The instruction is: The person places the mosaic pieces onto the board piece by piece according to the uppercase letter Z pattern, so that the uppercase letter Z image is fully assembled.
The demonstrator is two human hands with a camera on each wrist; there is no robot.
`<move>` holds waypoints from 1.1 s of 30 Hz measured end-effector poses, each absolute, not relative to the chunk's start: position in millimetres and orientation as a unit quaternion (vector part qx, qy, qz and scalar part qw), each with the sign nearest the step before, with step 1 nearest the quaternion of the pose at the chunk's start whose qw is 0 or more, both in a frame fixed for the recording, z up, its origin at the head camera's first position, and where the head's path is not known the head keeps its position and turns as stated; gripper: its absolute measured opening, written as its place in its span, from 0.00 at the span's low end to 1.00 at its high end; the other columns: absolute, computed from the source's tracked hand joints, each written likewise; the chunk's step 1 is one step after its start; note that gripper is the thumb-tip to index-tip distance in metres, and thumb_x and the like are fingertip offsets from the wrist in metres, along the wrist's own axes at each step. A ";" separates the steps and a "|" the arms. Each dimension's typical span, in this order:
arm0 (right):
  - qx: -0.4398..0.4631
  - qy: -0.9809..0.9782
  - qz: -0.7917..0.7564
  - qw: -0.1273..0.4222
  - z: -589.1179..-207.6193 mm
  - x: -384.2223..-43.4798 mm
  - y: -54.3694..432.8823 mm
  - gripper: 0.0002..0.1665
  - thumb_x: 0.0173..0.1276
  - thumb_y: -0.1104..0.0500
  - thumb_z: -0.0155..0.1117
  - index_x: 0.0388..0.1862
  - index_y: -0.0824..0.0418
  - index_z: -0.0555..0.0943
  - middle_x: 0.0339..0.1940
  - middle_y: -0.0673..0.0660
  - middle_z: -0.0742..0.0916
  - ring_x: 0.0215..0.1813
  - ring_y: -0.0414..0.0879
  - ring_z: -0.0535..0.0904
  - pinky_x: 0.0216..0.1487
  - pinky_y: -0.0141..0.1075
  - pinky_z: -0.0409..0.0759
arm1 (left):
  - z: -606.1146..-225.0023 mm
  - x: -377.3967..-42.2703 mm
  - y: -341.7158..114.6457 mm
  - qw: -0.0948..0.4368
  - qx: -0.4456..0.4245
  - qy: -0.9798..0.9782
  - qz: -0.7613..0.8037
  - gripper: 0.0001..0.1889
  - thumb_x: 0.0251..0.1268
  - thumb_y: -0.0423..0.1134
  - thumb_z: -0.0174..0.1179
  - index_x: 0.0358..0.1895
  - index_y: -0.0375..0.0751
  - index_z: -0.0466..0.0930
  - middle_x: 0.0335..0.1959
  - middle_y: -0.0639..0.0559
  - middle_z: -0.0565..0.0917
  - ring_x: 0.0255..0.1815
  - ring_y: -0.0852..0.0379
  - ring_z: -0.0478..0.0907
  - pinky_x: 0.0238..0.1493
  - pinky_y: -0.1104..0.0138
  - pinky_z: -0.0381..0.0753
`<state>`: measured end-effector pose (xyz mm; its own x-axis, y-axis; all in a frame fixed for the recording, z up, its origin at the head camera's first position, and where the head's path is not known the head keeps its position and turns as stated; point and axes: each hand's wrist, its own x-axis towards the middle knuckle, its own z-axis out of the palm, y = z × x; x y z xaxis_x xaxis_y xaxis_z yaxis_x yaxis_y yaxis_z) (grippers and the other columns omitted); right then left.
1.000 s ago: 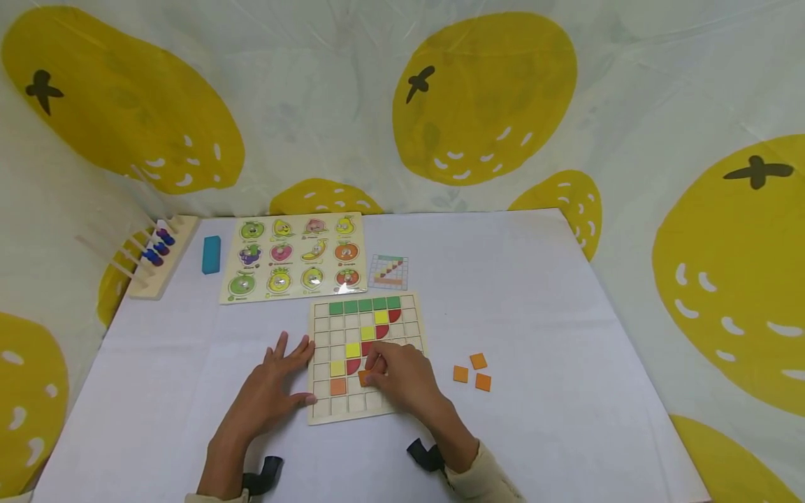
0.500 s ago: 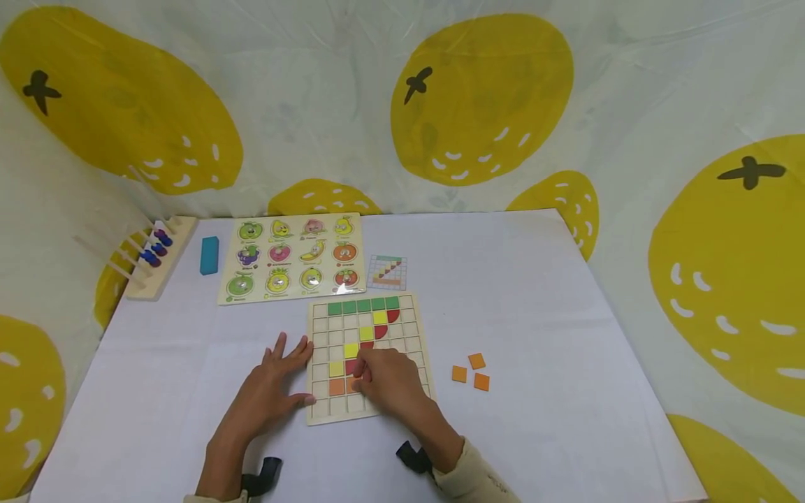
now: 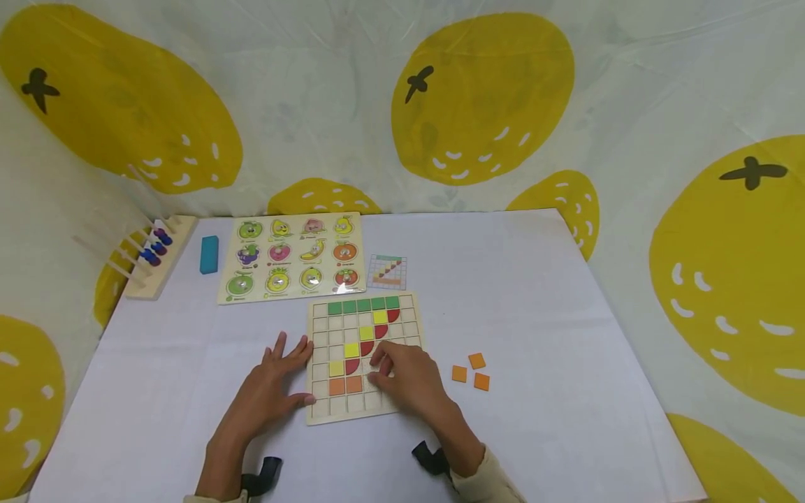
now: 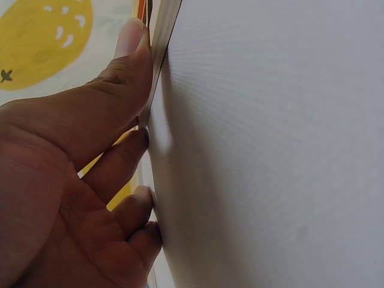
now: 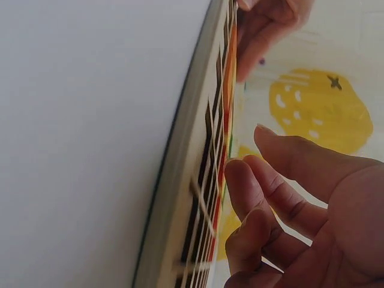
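Observation:
A wooden grid board [image 3: 321, 340] lies before me, with green squares [image 3: 364, 305] along its top row and yellow squares [image 3: 351, 351] beside red quarter-rounds [image 3: 381, 332] on a diagonal. Lower down, two orange squares [image 3: 345, 385] sit side by side in their cells. My right hand [image 3: 411, 381] hovers over the board just right of them, thumb and fingers apart, holding nothing; the right wrist view shows that gap too. Spread along the board's left edge, my left hand [image 3: 267, 388] touches it with thumb and fingertips. Three loose orange tiles [image 3: 459, 374] lie right of the board.
Behind the grid board is a small printed pattern card [image 3: 388, 272]. A fruit puzzle board [image 3: 296, 264] lies back left, beside a teal block [image 3: 209, 255]. Farther left stands a wooden peg rack [image 3: 165, 265] with blue and purple pieces. A fruit-print cloth hangs behind the table.
My right hand has set an orange tile into the cell beside the first orange one, let go, and drawn back slightly to the right. The left hand has stayed at the board's edge.

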<state>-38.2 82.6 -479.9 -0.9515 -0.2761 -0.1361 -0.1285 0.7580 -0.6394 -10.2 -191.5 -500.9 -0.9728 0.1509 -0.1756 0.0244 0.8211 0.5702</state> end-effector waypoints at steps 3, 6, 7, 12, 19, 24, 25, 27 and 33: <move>-0.087 0.933 -0.334 0.103 -477.3 -39.3 94.7 0.10 0.65 0.52 0.80 0.41 0.48 0.86 0.23 0.41 0.82 0.32 0.39 0.76 0.30 0.32 0.73 | -499.5 -10.6 -191.3 0.107 0.047 0.949 0.294 0.56 0.44 0.46 0.86 0.81 0.52 0.66 0.82 0.57 0.64 0.89 0.33 0.44 0.79 0.29 0.53; -0.065 0.936 -0.334 0.094 -475.6 -40.9 108.5 0.10 0.65 0.52 0.80 0.41 0.47 0.86 0.24 0.41 0.83 0.31 0.40 0.75 0.28 0.32 0.72 | -498.1 -10.7 -190.9 0.105 0.050 0.949 0.292 0.55 0.44 0.46 0.86 0.81 0.51 0.67 0.82 0.55 0.64 0.89 0.32 0.45 0.79 0.29 0.53; -0.059 0.937 -0.333 0.091 -475.3 -41.4 113.4 0.10 0.65 0.53 0.80 0.41 0.47 0.86 0.24 0.41 0.83 0.31 0.40 0.75 0.27 0.32 0.71 | -497.8 -10.7 -190.8 0.104 0.050 0.949 0.292 0.55 0.45 0.46 0.86 0.81 0.51 0.67 0.82 0.55 0.65 0.89 0.32 0.45 0.79 0.30 0.53; -0.030 0.941 -0.328 0.080 -474.7 -43.0 138.4 0.11 0.62 0.55 0.81 0.41 0.48 0.86 0.24 0.40 0.84 0.27 0.39 0.74 0.27 0.33 0.69 | -498.1 -10.5 -190.8 0.105 0.047 0.948 0.295 0.55 0.44 0.46 0.86 0.81 0.52 0.67 0.82 0.56 0.65 0.89 0.33 0.45 0.79 0.30 0.53; 0.000 0.945 -0.321 0.069 -473.4 -43.1 165.7 0.16 0.56 0.59 0.84 0.42 0.49 0.87 0.31 0.44 0.87 0.28 0.41 0.74 0.29 0.35 0.71 | -499.1 -10.7 -190.8 0.106 0.044 0.948 0.296 0.55 0.44 0.46 0.86 0.81 0.52 0.67 0.82 0.57 0.64 0.89 0.33 0.44 0.78 0.29 0.53; 0.015 0.949 -0.306 0.068 -474.6 -41.0 182.0 0.18 0.54 0.61 0.84 0.42 0.49 0.88 0.36 0.48 0.87 0.32 0.41 0.74 0.32 0.36 0.70 | -498.8 -11.0 -189.4 0.111 0.039 0.948 0.296 0.55 0.44 0.46 0.86 0.81 0.53 0.67 0.82 0.57 0.64 0.89 0.33 0.44 0.78 0.28 0.52; 0.017 0.950 -0.304 0.068 -475.0 -40.3 184.9 0.18 0.54 0.62 0.84 0.42 0.49 0.88 0.37 0.48 0.87 0.33 0.42 0.74 0.32 0.36 0.70 | -498.4 -10.9 -189.2 0.112 0.039 0.948 0.295 0.55 0.44 0.46 0.86 0.81 0.53 0.67 0.82 0.57 0.64 0.89 0.33 0.44 0.78 0.29 0.52; 0.018 0.952 -0.297 0.068 -475.7 -38.7 190.2 0.19 0.53 0.62 0.84 0.43 0.50 0.88 0.37 0.49 0.87 0.35 0.43 0.74 0.33 0.37 0.70 | -497.9 -10.8 -188.6 0.114 0.037 0.948 0.295 0.55 0.44 0.46 0.86 0.81 0.53 0.67 0.82 0.57 0.64 0.89 0.33 0.44 0.79 0.29 0.52; 0.019 0.960 -0.271 0.072 -479.2 -34.1 200.3 0.19 0.55 0.62 0.84 0.44 0.51 0.88 0.36 0.49 0.84 0.37 0.44 0.75 0.35 0.36 0.71 | -497.1 -10.5 -188.3 0.115 0.041 0.950 0.287 0.55 0.45 0.46 0.86 0.81 0.52 0.67 0.82 0.55 0.65 0.89 0.32 0.45 0.78 0.30 0.53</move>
